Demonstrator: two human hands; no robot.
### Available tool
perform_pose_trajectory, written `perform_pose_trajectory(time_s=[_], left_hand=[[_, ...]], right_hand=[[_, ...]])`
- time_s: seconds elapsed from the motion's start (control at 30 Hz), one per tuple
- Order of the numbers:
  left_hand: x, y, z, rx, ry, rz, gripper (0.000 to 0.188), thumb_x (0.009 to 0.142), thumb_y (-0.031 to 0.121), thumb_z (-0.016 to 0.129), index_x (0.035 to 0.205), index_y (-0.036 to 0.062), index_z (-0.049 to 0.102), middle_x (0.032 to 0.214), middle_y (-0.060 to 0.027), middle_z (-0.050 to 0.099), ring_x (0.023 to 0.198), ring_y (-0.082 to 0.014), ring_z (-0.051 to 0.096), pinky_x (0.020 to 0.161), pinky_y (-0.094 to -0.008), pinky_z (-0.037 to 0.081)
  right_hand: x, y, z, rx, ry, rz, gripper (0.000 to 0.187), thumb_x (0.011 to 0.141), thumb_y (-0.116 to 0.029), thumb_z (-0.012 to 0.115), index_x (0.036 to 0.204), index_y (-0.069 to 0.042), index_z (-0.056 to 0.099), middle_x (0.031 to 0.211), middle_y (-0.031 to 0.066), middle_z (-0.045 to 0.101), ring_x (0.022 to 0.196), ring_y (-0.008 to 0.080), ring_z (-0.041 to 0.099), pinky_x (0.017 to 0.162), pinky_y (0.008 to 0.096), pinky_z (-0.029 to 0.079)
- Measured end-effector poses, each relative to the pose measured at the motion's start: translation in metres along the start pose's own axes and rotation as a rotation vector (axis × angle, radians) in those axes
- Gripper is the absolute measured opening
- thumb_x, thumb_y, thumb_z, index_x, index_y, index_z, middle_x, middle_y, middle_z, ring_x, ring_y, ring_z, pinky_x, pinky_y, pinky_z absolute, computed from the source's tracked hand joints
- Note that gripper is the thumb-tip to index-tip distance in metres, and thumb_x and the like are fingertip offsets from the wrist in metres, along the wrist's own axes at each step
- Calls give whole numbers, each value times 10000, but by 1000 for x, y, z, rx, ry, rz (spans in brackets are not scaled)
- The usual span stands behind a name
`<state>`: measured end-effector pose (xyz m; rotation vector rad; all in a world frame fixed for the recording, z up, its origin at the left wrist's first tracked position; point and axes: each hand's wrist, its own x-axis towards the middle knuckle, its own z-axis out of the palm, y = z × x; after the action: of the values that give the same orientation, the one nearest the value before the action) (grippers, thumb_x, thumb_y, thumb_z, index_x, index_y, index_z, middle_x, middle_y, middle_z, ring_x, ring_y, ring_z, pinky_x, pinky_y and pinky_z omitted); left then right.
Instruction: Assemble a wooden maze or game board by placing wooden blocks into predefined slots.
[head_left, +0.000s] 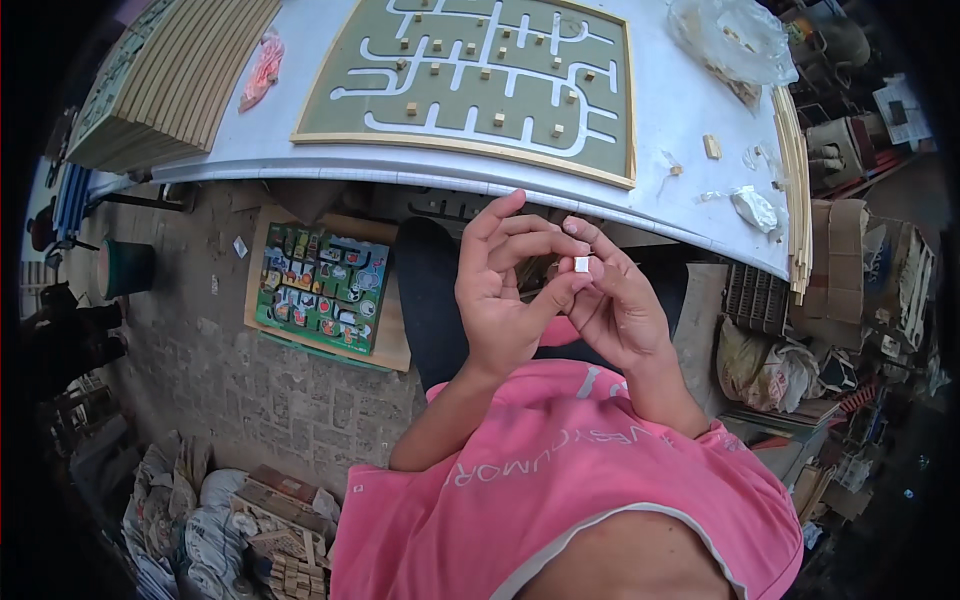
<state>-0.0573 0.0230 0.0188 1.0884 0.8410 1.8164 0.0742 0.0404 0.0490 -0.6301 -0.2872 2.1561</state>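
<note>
In front of my chest, just off the table's near edge, a small block (582, 264) with a white face is held between the fingertips of both hands. My right hand (632, 308) pinches it from the right, thumb at its side. From the left, my left hand (510, 285) closes its thumb and fingertips around it, the index finger raised. Beyond them lies a grey-green board (465, 95) with white branching grooves and a light wooden frame. Several small wooden cubes (499, 120) sit on that board.
Framed boards are stacked (175, 85) at the table's left, beside a pink plastic scrap (263, 72). At right are a clear plastic bag (728, 40), a loose wooden piece (712, 147) and wood strips (793, 190). A colourful grooved board (322, 290) lies below the table.
</note>
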Motion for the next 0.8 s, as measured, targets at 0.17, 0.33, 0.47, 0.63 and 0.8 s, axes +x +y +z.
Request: perform_pose_trajectory(time_s=[0.17, 0.33, 0.47, 0.63, 0.8], left_hand=[[1, 9, -24, -65, 35, -6, 832, 737, 25, 785, 1394, -26, 277, 1070, -135, 658, 1083, -181, 549, 948, -292, 405], [-9, -39, -93, 439, 202, -139, 569, 780, 80, 735, 1283, 10, 479, 1139, -122, 651, 1037, -215, 597, 888, -336, 446], [-24, -133, -176, 1530, 377, -393, 643, 783, 416, 702, 1252, 18, 514, 1190, -188, 565, 1137, -368, 495, 982, -430, 372], [-27, -190, -231, 1221, 416, -920, 775, 756, 541, 674, 1289, 9, 494, 1233, -218, 547, 1165, -394, 498, 973, -464, 420], [-15, -186, -225, 1287, 404, -992, 797, 742, 565, 670, 1294, 13, 506, 1229, -240, 560, 1122, -402, 550, 919, -468, 474]], right_hand=[[18, 5, 14, -48, -30, 4, 496, 865, 8, 624, 1304, -1, 393, 993, 143, 647, 907, 191, 639, 802, 318, 531], [85, -63, 48, -980, -10, -543, 512, 820, -23, 697, 1255, 45, 437, 924, 175, 688, 831, 190, 671, 740, 300, 542], [189, -117, 87, -1506, -130, -530, 445, 805, -85, 736, 1182, 40, 536, 907, 141, 712, 833, 167, 688, 712, 270, 547], [306, -126, 103, -2018, -87, -540, 435, 788, -85, 738, 1189, -28, 579, 896, 106, 726, 781, 154, 690, 726, 284, 551], [361, -132, 89, -2131, -334, -578, 404, 838, -79, 708, 1222, -88, 581, 930, 109, 709, 862, 148, 682, 837, 278, 535]])
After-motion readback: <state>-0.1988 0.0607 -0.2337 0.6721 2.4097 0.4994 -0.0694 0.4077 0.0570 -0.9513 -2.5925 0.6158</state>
